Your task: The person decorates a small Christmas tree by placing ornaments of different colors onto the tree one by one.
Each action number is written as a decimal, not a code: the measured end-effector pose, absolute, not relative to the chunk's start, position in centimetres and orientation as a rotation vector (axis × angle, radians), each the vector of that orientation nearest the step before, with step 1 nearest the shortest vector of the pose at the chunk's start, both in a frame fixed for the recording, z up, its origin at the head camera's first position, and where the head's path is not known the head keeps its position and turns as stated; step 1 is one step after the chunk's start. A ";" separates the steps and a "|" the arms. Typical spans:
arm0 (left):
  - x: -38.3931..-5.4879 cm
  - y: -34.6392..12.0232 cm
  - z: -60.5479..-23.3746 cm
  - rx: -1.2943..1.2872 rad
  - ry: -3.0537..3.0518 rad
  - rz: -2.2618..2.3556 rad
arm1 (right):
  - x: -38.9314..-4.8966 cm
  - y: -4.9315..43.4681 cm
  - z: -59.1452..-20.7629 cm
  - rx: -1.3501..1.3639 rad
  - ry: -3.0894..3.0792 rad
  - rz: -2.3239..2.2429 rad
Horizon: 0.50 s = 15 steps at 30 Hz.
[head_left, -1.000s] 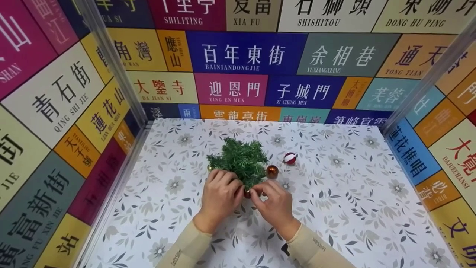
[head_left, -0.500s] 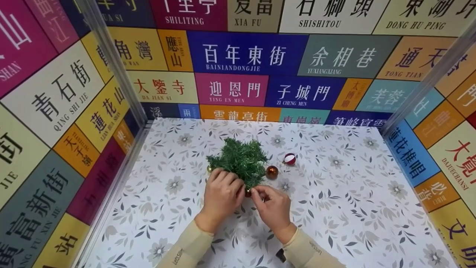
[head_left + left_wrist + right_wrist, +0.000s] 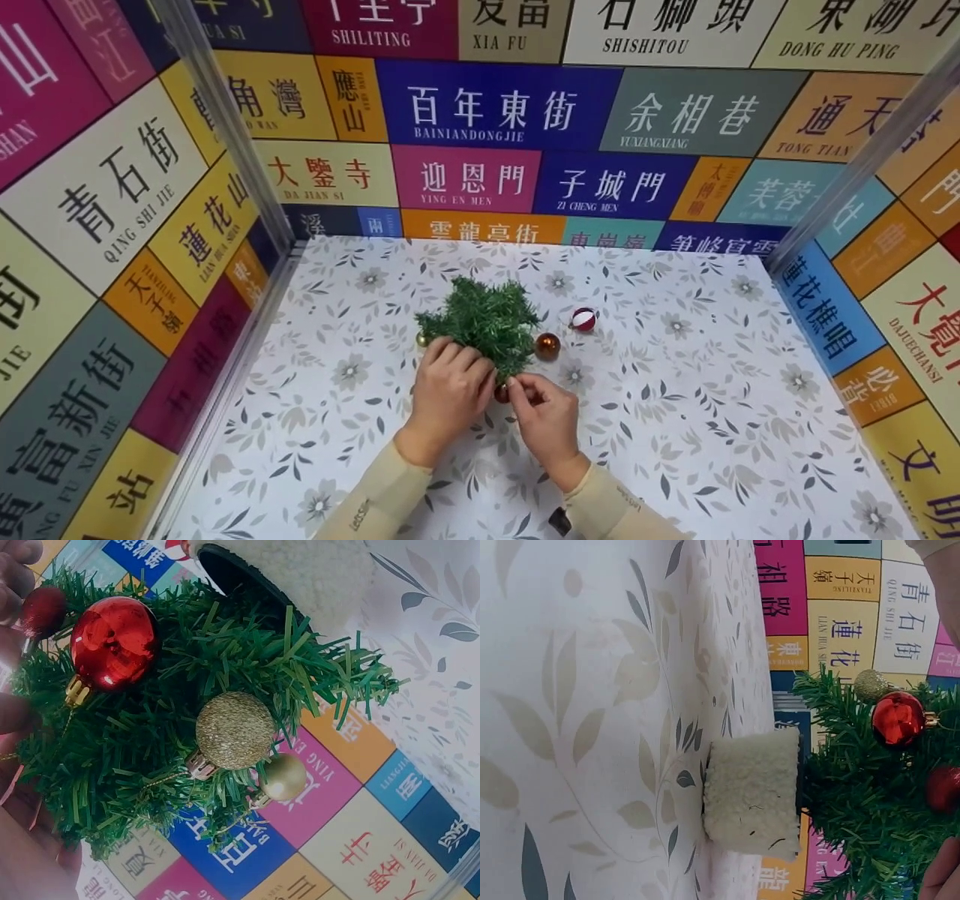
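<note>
A small artificial Christmas tree [image 3: 487, 322] stands on the table, its pale fleecy base [image 3: 751, 793] showing in the right wrist view. My left hand [image 3: 454, 386] is at its near side, curled fingers holding a front branch. Thumb and forefinger of my right hand [image 3: 551, 416] pinch at the top of a dark red bauble [image 3: 502, 392] hanging at that branch; the exact grip is hidden. Both hands nearly meet there. In the left wrist view a shiny red bauble [image 3: 115, 643], a gold glitter bauble [image 3: 235, 730] and a small plain gold bauble [image 3: 283, 778] hang among the needles.
To the tree's right lie a copper-brown bauble [image 3: 547, 346] and a red-and-white bauble [image 3: 583, 319]. A small dark object [image 3: 559, 521] shows by the right sleeve. The patterned table [image 3: 712, 412] is walled by sign-covered panels [image 3: 495, 105].
My right hand has shifted slightly left and down, its fingertips staying at the dark red bauble. More of that bauble now shows between the hands. The left hand has barely moved.
</note>
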<state>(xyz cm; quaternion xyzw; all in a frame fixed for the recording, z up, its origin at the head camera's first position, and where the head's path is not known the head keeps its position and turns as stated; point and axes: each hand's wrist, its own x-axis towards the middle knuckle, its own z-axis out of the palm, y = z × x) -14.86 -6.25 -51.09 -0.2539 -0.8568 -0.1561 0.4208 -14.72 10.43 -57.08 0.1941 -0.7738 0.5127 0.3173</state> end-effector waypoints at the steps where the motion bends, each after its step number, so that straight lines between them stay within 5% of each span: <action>1: -14.9 -6.2 -51.1 -0.636 -2.146 -0.390 | -14.8 10.4 -57.2 0.504 -2.033 1.357; 15: -15.0 -6.0 -51.4 -0.633 -2.156 -0.337 | -15.3 10.5 -57.5 0.432 -2.226 1.060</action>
